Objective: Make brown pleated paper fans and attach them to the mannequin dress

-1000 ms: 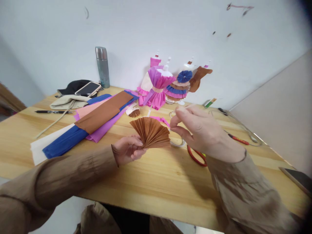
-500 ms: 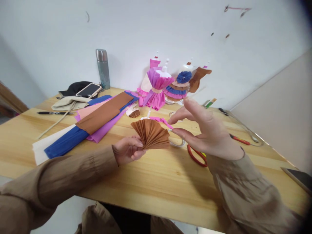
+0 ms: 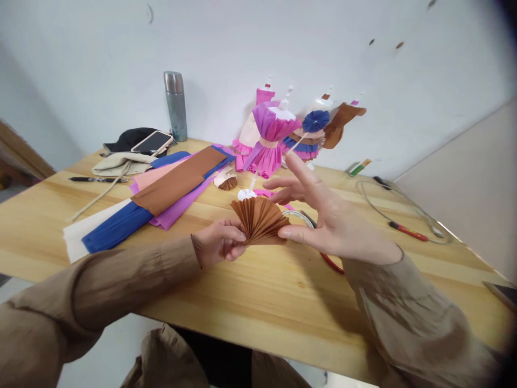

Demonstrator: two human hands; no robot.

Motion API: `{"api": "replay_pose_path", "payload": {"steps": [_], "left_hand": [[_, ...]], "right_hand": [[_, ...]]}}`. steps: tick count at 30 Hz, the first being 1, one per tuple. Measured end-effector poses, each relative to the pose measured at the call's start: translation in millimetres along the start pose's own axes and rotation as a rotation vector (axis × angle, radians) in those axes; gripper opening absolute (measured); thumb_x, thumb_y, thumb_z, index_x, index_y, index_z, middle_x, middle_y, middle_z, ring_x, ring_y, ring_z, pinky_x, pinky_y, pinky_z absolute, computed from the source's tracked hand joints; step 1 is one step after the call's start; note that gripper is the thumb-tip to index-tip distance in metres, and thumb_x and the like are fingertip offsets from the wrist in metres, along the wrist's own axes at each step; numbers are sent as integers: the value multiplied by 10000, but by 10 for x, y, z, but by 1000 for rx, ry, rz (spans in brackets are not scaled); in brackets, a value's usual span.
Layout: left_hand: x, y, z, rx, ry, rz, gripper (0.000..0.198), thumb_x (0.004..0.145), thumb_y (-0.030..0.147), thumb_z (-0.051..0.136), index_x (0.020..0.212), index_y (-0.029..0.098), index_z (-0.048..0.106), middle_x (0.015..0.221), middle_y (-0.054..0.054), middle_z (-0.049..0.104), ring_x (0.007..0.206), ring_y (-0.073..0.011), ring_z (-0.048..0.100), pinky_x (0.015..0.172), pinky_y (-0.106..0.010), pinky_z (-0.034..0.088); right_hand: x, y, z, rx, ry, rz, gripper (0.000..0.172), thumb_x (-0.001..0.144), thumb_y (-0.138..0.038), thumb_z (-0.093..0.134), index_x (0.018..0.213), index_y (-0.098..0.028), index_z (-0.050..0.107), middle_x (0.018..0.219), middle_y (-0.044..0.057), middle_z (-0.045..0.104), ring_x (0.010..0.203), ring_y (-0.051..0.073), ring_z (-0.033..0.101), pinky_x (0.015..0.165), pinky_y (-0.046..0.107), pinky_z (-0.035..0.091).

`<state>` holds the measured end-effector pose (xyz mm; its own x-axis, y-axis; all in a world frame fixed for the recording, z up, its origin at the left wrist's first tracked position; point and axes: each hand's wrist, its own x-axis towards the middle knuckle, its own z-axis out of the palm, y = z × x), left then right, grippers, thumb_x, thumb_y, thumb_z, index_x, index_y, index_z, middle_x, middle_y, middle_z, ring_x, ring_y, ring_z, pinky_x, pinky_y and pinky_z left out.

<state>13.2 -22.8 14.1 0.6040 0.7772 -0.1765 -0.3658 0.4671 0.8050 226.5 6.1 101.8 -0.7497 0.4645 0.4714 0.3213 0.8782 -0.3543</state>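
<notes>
A pleated fan of brown crepe paper (image 3: pixel 262 218) is spread above the wooden table. My left hand (image 3: pixel 222 238) pinches its gathered base between thumb and fingers. At the fan's right edge is my right hand (image 3: pixel 319 207), its fingers spread apart and curved over the paper. The right thumb is at or touching that edge; I cannot tell which. Just behind the fan stands a paper dress in pink and purple (image 3: pixel 269 134) on a small white stand (image 3: pixel 247 194). Red-handled scissors (image 3: pixel 332 263) lie partly hidden under my right hand.
Crepe paper strips (image 3: pixel 173 186) in several colours lie at the left, near a pen (image 3: pixel 97 179), a phone (image 3: pixel 152 143) and a flask (image 3: pixel 175 108). More paper dresses (image 3: pixel 309 143) stand by the wall. A cable (image 3: pixel 371 205) and a red-handled tool (image 3: pixel 407 231) lie at the right.
My right hand has come closer to the fan, its fingers spreading wider and its thumb reaching the right edge. The left hand keeps its pinch. The whole view has shifted slightly.
</notes>
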Motion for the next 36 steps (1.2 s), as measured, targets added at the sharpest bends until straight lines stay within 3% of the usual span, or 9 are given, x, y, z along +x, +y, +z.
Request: {"api": "replay_pose_path", "payload": {"steps": [2,5,8,13,18,25,29,32,36], "left_hand": [[9,-6,-24,-44,22,-12,127,592,184,640,619,140,524,426,52,442,353,-44,361,330,-157,201],[12,-8,-36,-99,46,-35,129,606,149,631,626,148,503,455,62,423,377,-42,366,342,-149,212],[5,-10,-14,-85,62,-33,46,679,136,593,694,132,550,475,54,444,394,-40,377,367,-148,228],[18,-28,-18,-92,61,-29,84,761,106,485,781,134,561,512,66,448,391,-24,387,386,-138,208],[37,-21,-59,-136,32,-66,174,620,134,620,776,145,545,562,67,490,385,-31,411,350,-136,258],[28,8,-35,-116,63,-81,170,603,184,652,722,146,537,550,49,504,376,-33,417,335,-135,259],[33,-2,-43,-52,84,-31,186,631,222,673,764,133,577,577,32,544,398,-49,473,337,-146,302],[33,-11,-46,17,89,21,288,685,365,716,795,123,606,616,13,581,413,-66,521,357,-167,359],[28,-15,-35,109,106,78,375,608,399,816,750,117,615,645,7,605,442,-81,565,376,-181,395]], "right_hand": [[6,-13,20,-33,9,-119,901,852,-361,651,1541,-329,71,1404,120,515,1180,291,587,978,531,496],[31,-82,96,-110,13,-256,728,859,-287,618,1492,-331,261,1333,92,581,1316,305,472,1073,571,400],[56,-128,225,-191,-122,-288,556,843,-288,616,1374,-301,453,1254,83,638,1359,338,418,1129,619,303],[72,-47,385,-273,-219,-276,540,825,-223,603,1352,-238,482,1239,124,643,1382,348,379,1153,652,200],[48,55,386,-312,-156,-285,497,876,-189,540,1364,-141,457,1202,170,642,1347,317,430,1125,670,207],[16,86,395,-261,-95,-274,539,911,-129,482,1412,-298,379,1033,40,727,1137,234,627,1153,589,248],[25,74,391,-262,-114,-239,516,913,-127,465,1382,-336,416,986,16,727,1102,227,641,1132,544,304],[33,75,401,-282,-115,-244,532,912,-110,448,1397,-323,401,1034,28,718,1110,230,632,1101,525,348],[43,89,415,-301,-106,-282,593,920,-113,442,1458,-324,311,1069,42,710,1083,240,636,1022,500,431]]}}
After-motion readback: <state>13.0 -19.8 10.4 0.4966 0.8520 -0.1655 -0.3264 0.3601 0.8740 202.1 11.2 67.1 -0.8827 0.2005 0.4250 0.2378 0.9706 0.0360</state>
